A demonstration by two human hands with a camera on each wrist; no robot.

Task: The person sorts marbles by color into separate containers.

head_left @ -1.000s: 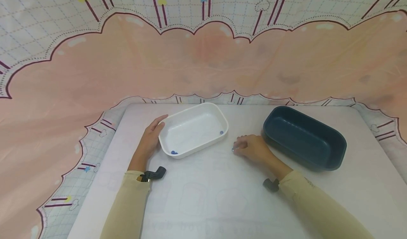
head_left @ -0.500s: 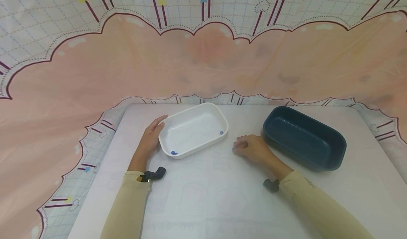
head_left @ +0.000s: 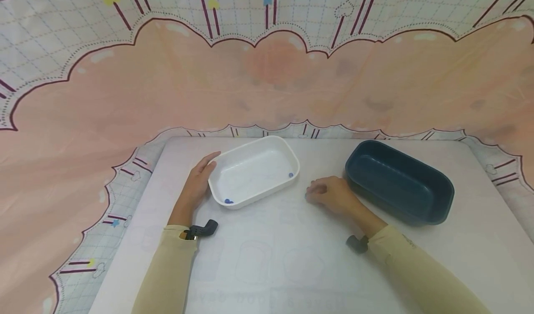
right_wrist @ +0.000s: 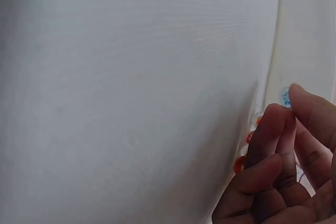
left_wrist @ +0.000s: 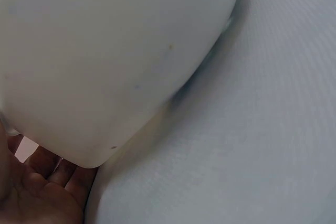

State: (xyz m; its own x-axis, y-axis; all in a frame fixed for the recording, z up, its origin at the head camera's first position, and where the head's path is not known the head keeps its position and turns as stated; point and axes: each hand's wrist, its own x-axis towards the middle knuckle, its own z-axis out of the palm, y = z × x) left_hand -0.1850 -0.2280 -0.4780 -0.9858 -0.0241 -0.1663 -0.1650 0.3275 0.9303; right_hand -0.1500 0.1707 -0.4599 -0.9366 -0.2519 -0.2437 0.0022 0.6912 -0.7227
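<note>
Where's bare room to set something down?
The white tabletop looks bare between the beige sleeves, in front of the white rectangular tray, and right of the dark blue rectangular tub. It's crowded between tray and tub, where the right grip pinches a round blue bead, and at the tray's left end, held by the left grip.

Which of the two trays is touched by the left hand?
The white tray: the left hand holds its end. The dark tray stands apart, farther to the right.
</note>
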